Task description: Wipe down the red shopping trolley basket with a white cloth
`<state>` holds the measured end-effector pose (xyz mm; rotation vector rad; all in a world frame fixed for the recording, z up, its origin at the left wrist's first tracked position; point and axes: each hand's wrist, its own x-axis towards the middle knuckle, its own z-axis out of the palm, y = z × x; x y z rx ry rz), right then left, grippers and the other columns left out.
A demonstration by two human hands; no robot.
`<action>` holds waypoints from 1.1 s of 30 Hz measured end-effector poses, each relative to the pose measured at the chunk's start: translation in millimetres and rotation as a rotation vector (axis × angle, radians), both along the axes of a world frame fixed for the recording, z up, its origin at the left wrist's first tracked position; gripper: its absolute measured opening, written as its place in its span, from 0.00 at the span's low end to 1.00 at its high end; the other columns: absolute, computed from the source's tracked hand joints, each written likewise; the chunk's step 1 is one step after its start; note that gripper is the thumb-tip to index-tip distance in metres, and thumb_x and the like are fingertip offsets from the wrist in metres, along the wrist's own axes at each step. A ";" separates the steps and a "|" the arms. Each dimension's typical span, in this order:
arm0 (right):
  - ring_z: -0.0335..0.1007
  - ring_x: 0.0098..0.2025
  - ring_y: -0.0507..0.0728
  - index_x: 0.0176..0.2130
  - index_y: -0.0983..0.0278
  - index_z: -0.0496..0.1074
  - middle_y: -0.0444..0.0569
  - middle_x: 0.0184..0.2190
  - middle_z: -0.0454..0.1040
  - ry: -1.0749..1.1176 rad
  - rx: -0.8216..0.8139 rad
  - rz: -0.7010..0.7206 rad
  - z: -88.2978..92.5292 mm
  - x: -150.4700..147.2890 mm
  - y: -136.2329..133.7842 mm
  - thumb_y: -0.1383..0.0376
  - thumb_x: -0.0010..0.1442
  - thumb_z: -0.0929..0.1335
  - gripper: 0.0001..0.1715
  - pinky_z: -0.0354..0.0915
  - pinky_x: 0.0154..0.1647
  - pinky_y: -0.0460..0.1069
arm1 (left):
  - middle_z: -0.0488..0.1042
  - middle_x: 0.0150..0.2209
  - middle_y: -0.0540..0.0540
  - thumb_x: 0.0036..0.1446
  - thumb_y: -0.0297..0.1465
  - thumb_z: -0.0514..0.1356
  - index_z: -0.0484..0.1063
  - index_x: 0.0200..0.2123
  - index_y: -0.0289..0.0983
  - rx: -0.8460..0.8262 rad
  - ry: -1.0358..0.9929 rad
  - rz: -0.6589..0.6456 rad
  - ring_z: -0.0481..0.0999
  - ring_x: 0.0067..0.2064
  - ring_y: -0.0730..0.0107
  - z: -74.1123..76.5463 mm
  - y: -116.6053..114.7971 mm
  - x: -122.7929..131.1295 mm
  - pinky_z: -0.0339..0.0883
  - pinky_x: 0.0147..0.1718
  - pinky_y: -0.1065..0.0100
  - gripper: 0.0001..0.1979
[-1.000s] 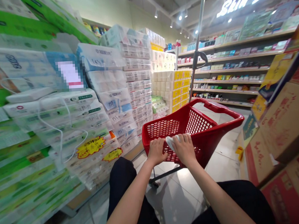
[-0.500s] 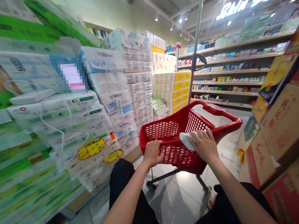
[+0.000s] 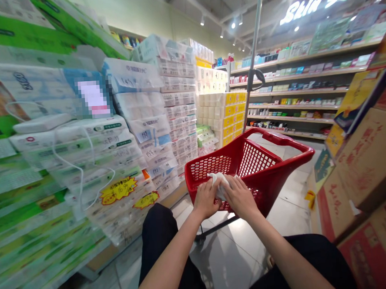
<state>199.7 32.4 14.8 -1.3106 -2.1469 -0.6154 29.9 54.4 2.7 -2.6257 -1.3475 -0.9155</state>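
Note:
A red plastic shopping cart point(image 3: 272, 157) stands in the aisle in front of me, its perforated basket seen from the near side. My left hand point(image 3: 205, 199) is closed on the cart's near rim. My right hand point(image 3: 238, 196) sits right beside it, fingers closed on a crumpled white cloth point(image 3: 218, 182) that is pressed against the same rim. The two hands touch each other around the cloth.
Stacked packs of tissue and toilet paper point(image 3: 82, 147) wall the left side, with yellow price tags point(image 3: 119, 189). Cardboard boxes point(image 3: 367, 168) crowd the right. A metal pole point(image 3: 252, 71) rises behind the cart. Shelves of goods point(image 3: 295, 99) run along the back. Tiled floor point(image 3: 226, 256) lies below.
My right hand has brought the white cloth back from the cart's right side rim to the near rim, next to my left hand. The cart has shifted slightly.

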 end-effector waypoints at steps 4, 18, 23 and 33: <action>0.64 0.56 0.59 0.62 0.59 0.58 0.52 0.55 0.69 0.061 -0.009 -0.096 19.6 56.4 4.6 0.58 0.68 0.56 0.26 0.49 0.63 0.58 | 0.64 0.59 0.42 0.53 0.33 0.59 0.54 0.63 0.44 -0.035 -0.017 -0.022 0.63 0.57 0.55 4.6 -2.1 -1.2 0.53 0.58 0.53 0.34; 0.58 0.54 0.65 0.48 0.55 0.71 0.49 0.44 0.73 0.021 0.068 -0.252 14.7 93.0 14.7 0.55 0.64 0.61 0.17 0.38 0.64 0.68 | 0.63 0.58 0.42 0.58 0.43 0.59 0.66 0.54 0.42 0.044 -0.116 -0.037 0.59 0.61 0.54 30.3 -1.7 24.9 0.50 0.62 0.49 0.22; 0.57 0.52 0.64 0.46 0.53 0.73 0.48 0.41 0.73 0.031 0.078 -0.254 17.0 87.0 13.8 0.54 0.65 0.60 0.16 0.38 0.64 0.69 | 0.73 0.46 0.46 0.62 0.38 0.55 0.70 0.48 0.42 -0.077 -0.161 -0.113 0.72 0.47 0.63 25.8 7.4 37.4 0.64 0.48 0.61 0.13; 0.61 0.54 0.62 0.49 0.51 0.71 0.44 0.46 0.75 0.186 -0.037 -0.204 22.1 95.9 24.0 0.55 0.66 0.58 0.18 0.41 0.63 0.67 | 0.73 0.39 0.47 0.68 0.40 0.46 0.73 0.39 0.38 -0.129 -0.434 -0.215 0.71 0.43 0.67 48.5 12.6 20.2 0.64 0.45 0.67 0.19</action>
